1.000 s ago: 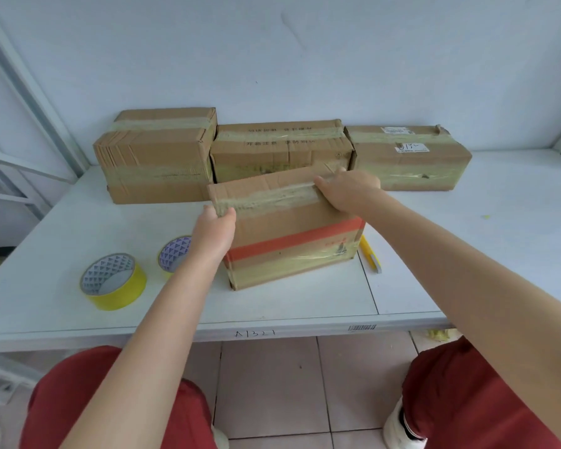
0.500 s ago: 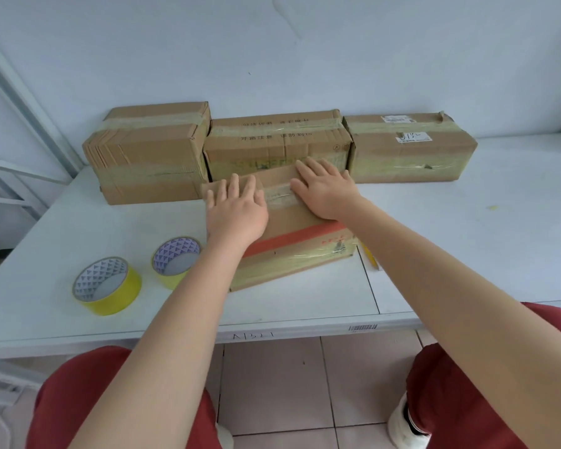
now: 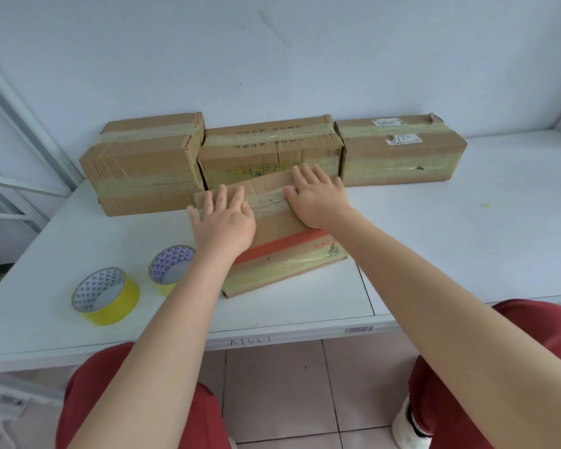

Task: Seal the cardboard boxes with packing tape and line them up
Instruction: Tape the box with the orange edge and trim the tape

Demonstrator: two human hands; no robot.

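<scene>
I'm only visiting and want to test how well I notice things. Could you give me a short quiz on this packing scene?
1. True or false: the left hand and right hand both lie flat on the red-striped box.
2. How many yellow tape rolls sit on the table?
3. The boxes along the wall number: A two, B three, C five.
Key: 1 true; 2 two; 3 B.

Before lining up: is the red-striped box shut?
Shut. The box top lies flat under a tape strip; left hand and right hand press on it.
</scene>
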